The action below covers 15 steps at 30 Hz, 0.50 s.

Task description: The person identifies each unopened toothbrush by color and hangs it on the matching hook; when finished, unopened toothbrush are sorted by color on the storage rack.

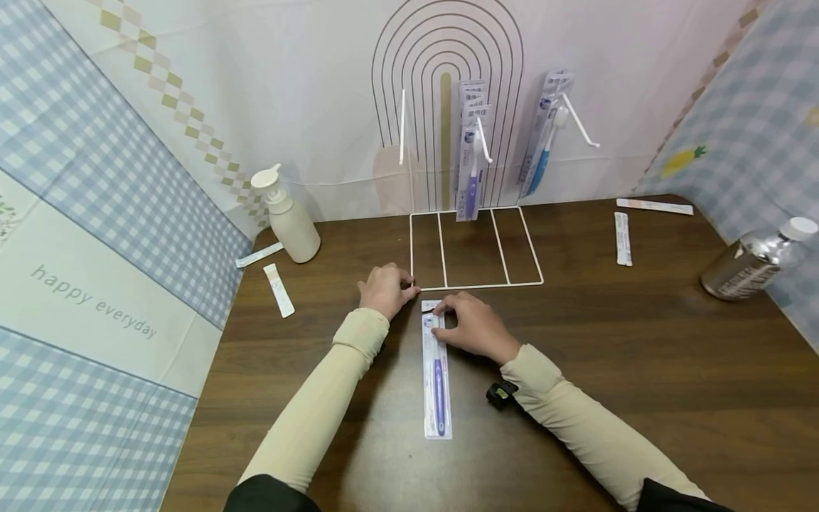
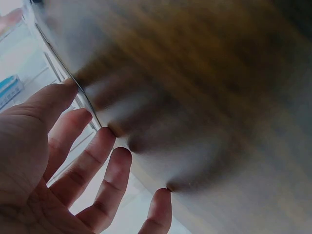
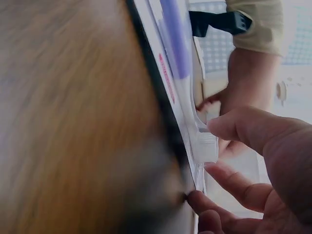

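A packaged toothbrush [image 1: 439, 398] with a purple handle lies lengthwise on the table in the head view, in front of a white wire rack [image 1: 476, 287]. Over its upper end, my right hand [image 1: 476, 327] has thumb and fingertips at the clear cover. In the right wrist view, the thumb and forefinger of the right hand [image 3: 287, 156] pinch around the brush head [image 3: 205, 147]. My left hand [image 1: 386, 290] is at the rack's front left corner. Seen from the left wrist, the spread fingers of the left hand [image 2: 92, 180] touch the tabletop, thumb tip beside the wire.
Purple toothbrush packs [image 1: 470, 181] and a blue one [image 1: 540, 167] hang from the rack's hooks. A pump bottle [image 1: 294, 231] stands left, a silver bottle [image 1: 745, 270] right. Small sachets lie near both, including one sachet [image 1: 279, 290] on the left and another sachet [image 1: 623, 239] on the right.
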Tool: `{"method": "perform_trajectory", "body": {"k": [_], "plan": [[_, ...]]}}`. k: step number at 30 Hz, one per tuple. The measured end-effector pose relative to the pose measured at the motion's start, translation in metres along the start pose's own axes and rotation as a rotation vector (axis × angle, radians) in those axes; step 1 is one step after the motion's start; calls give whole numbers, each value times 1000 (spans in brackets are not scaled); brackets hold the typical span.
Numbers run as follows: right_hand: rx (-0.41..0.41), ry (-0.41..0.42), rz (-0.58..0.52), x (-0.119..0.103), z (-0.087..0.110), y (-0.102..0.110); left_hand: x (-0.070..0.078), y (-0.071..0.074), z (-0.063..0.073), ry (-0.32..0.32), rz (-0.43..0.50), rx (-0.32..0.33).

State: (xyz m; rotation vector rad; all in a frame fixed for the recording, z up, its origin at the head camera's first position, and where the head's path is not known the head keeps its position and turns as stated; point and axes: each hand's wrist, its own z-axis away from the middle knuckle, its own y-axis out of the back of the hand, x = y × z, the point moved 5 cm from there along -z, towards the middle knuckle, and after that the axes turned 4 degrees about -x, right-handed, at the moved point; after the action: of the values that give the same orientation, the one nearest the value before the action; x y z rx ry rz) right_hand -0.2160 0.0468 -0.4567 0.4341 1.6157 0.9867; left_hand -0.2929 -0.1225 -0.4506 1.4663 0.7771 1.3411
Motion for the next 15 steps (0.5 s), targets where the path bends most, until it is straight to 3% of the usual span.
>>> {"method": "perform_trajectory", "body": {"k": [7,10,15], "plan": [[119,-22,-58,13,16,38,0,2,1,1,4,2],[246,56,-26,9,22,64,0,2,1,0,5,2],[520,269,108,-13,34,114,0,2,1,-2,9,-2]]}}
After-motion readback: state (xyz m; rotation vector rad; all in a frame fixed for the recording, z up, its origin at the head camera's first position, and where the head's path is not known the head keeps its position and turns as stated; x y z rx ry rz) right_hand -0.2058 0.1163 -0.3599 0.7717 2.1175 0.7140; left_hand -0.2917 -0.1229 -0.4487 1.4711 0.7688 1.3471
